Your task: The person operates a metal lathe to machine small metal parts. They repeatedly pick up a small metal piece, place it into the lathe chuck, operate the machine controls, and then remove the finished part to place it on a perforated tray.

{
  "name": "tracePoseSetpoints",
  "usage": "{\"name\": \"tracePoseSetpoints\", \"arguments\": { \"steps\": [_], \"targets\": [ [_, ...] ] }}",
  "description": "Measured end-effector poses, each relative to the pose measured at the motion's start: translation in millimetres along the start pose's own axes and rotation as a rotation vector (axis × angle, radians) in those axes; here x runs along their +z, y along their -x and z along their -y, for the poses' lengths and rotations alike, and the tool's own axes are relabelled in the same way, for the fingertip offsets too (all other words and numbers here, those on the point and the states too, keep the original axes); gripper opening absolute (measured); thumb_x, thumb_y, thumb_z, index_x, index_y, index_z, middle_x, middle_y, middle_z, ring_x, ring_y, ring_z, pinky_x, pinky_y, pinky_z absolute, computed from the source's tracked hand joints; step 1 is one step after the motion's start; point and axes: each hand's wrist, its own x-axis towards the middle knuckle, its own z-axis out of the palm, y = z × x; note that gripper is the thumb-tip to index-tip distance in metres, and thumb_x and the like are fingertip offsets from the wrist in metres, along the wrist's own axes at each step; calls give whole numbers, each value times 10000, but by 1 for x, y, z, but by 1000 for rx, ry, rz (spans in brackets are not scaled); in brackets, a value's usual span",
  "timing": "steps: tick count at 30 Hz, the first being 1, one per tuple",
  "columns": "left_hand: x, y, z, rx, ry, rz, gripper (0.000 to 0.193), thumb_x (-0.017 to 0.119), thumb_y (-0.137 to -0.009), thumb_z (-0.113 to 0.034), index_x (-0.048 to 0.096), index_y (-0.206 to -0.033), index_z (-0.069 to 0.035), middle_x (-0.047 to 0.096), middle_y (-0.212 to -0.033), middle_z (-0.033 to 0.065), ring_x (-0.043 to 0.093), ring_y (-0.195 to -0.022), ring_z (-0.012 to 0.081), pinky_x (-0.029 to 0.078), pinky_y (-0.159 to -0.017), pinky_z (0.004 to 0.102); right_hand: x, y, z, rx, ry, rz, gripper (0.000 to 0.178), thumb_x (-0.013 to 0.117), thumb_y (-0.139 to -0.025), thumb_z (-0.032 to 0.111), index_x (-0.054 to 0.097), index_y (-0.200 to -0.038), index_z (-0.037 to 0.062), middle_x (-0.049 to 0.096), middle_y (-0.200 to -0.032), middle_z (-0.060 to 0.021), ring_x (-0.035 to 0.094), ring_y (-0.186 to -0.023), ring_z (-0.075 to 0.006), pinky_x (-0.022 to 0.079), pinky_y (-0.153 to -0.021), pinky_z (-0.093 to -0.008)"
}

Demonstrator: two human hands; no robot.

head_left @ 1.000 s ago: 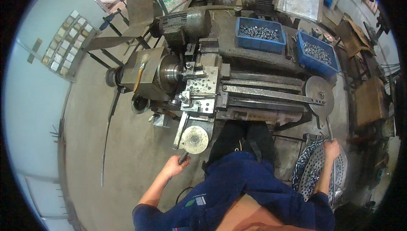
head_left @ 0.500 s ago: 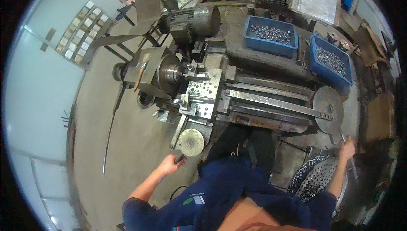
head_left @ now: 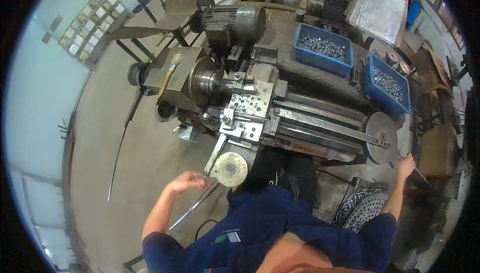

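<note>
A small metal lathe stands in front of me, with a chuck (head_left: 206, 82) at its left end and a drilled tool slide (head_left: 250, 105) beside it. My left hand (head_left: 187, 182) is by the round handwheel (head_left: 230, 169), its fingers loosely bent and apart. Just below them slants a metal lever (head_left: 194, 206), which the hand does not appear to grip. On the right, my right hand (head_left: 406, 165) is closed round the rod handle (head_left: 421, 175) of a larger disc wheel (head_left: 381, 138). A flat bar (head_left: 330, 125) runs from that wheel to the slide.
Two blue bins (head_left: 322, 64) (head_left: 369, 90) of small metal parts sit behind the rails. A brush (head_left: 169, 77) lies on the headstock, below a motor (head_left: 232, 24). A perforated basin (head_left: 367, 210) with metal pieces is at lower right. A thin rod (head_left: 120, 158) slants over the floor.
My left hand has come off the lever and moved slightly left and up, and the lever has swung to point lower left. My right hand has shifted slightly, still on its handle.
</note>
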Motion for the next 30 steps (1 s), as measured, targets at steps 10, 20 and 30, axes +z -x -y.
{"name": "tracePoseSetpoints", "arguments": {
  "steps": [10,20,30],
  "targets": [
    [-207,-108,60,-154,-1115,-967,399,614,-781,-338,573,-1044,-40,622,-978,184,597,-923,320,481,-778,403,-57,75,3,8,-13,47,639,583,-597,136,466,-1213,10,538,-1108,-220,506,-1031,-386,414,-896,-420],
    [-176,-173,69,-197,-771,-1281,412,577,-800,-415,604,-870,-10,629,-852,222,611,-828,373,482,-736,455,-124,102,42,132,-293,148,367,594,-598,172,655,-928,22,631,-936,-203,595,-922,-334,454,-833,-383],
    [-208,-147,75,-261,-1033,-886,449,573,-787,-374,496,-1118,-81,632,-969,164,596,-934,332,468,-797,454,-230,14,191,-166,-711,130,356,580,-617,85,644,-956,-6,647,-904,-169,619,-858,-258,457,-788,-303]
  ]
}}
